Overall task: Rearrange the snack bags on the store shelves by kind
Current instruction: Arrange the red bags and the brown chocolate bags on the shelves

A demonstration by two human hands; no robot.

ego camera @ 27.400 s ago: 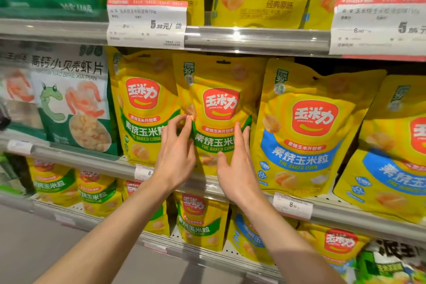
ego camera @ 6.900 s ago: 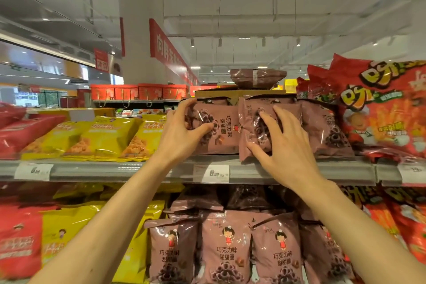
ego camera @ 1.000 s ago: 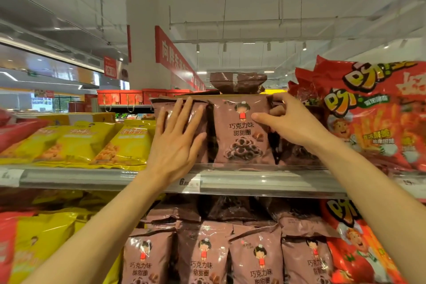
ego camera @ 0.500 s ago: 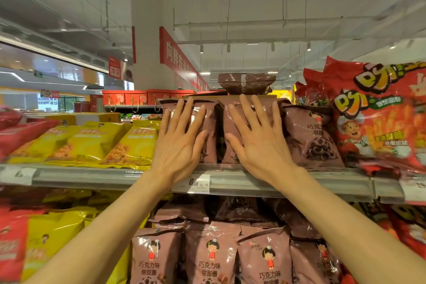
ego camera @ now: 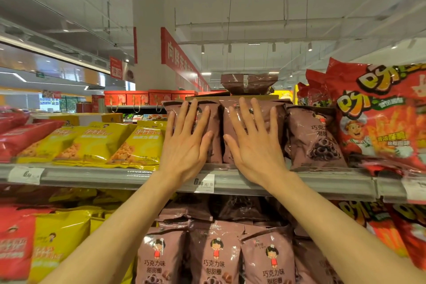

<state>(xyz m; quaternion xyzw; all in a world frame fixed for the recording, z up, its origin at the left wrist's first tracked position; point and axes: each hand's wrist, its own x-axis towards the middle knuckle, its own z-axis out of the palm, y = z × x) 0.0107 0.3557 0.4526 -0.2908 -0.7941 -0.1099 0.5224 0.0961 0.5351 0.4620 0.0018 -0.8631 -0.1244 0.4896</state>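
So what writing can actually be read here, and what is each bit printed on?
"巧克力味 甜甜圈": brown bags on the lower shelf.
"巧克力" and "甜": upright brown bag right of the right hand.
"6.00 元": price tag on the shelf rail, below the left hand.
"冲调": small red hanging sign.
Long red banner, yellow bags, red bags, left price tag: too blurred or cut off.

Two hands, the left hand beside the right hand, lie flat against upright snack bags on a shelf. More bags stand on the shelf below. One bag lies on top, behind them.
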